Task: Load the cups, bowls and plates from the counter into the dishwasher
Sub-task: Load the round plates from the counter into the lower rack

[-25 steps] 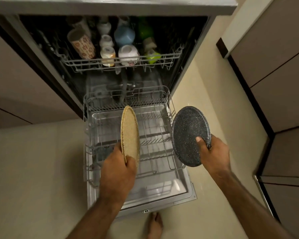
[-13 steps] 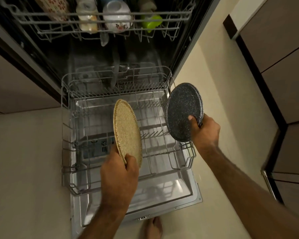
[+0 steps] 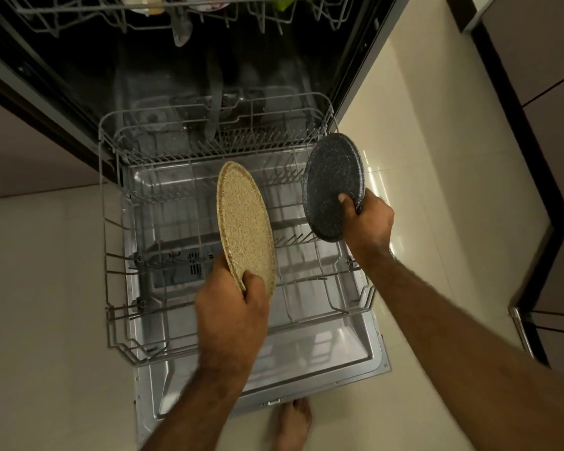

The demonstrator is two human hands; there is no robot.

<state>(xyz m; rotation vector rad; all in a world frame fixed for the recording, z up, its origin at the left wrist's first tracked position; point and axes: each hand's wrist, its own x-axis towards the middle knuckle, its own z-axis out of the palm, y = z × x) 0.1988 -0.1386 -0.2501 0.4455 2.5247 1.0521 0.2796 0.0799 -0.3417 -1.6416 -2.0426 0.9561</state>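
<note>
Tan plate (image 3: pixel 245 229), pinched edge-on in the left grip (image 3: pixel 232 307), has dropped nearer the lower rack (image 3: pixel 118 309); the right grip (image 3: pixel 368 219) clasps the dark plate (image 3: pixel 332 187) over its right side. Slotting looks imminent.

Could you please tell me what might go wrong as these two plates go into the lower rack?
1. The left hand grips the tan plate and the right hand the dark plate, each by one edge; either could slip onto the lower rack.
2. The dark plate hangs near the rack's right rim and may knock it.
3. A bare foot shows by the open door, where a dropped plate might land.
</note>
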